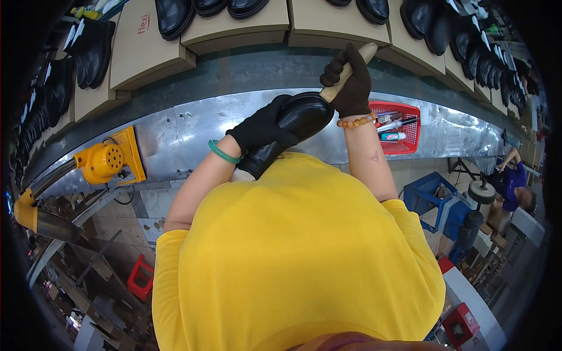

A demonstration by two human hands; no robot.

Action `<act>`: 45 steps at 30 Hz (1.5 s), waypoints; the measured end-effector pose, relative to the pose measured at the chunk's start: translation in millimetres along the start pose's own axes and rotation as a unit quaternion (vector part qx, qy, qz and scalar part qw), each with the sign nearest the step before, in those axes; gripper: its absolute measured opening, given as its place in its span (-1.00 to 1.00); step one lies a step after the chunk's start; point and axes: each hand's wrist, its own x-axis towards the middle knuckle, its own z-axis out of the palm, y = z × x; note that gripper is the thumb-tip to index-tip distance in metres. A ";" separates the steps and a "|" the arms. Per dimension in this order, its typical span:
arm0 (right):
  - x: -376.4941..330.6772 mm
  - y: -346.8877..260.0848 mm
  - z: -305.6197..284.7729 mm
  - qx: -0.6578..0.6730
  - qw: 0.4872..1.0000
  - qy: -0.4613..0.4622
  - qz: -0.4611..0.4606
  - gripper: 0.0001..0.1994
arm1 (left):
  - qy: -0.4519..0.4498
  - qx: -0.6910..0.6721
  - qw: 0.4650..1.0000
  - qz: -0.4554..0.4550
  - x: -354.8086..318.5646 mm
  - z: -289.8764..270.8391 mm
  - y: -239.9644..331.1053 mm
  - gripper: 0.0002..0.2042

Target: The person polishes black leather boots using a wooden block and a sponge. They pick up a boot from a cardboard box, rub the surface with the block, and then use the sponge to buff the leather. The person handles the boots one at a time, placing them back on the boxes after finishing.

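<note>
My left hand (263,124), in a black glove, is closed around a glossy black shoe (305,119) with its toe up and away from me. The shoe's heel end points down toward my yellow shirt, where a white edge shows at its opening. My right hand (352,82), in a dark brown glove, grips a pale, wooden-looking tool (338,89). One end of this tool sticks out above the fist. Its lower end meets the edge of the shoe's toe, though I cannot tell whether it presses on it. The tool's working part is not visible.
A red basket (417,128) with tubes and pens lies on the metal table (187,126), right of my right hand. At left stands a yellow machine (105,161) with a jointed arm. Cardboard boxes (237,32) bearing black shoes (174,17) line the far side. Another person (515,184) is at far right.
</note>
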 end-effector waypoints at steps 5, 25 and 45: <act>-15.0 9.1 11.6 -0.140 0.989 0.030 -0.039 -0.76 | 0.017 -0.009 1.000 0.000 -7.6 5.1 -0.3 -0.04; -23.6 -21.0 -27.0 -0.108 0.991 0.050 -0.065 -0.79 | 0.149 0.023 0.982 0.110 -18.4 -33.9 31.9 -0.10; -26.1 80.5 -7.0 -0.067 0.943 -0.133 0.299 -0.46 | 0.209 -0.483 0.803 0.280 -46.5 -67.3 84.5 -0.36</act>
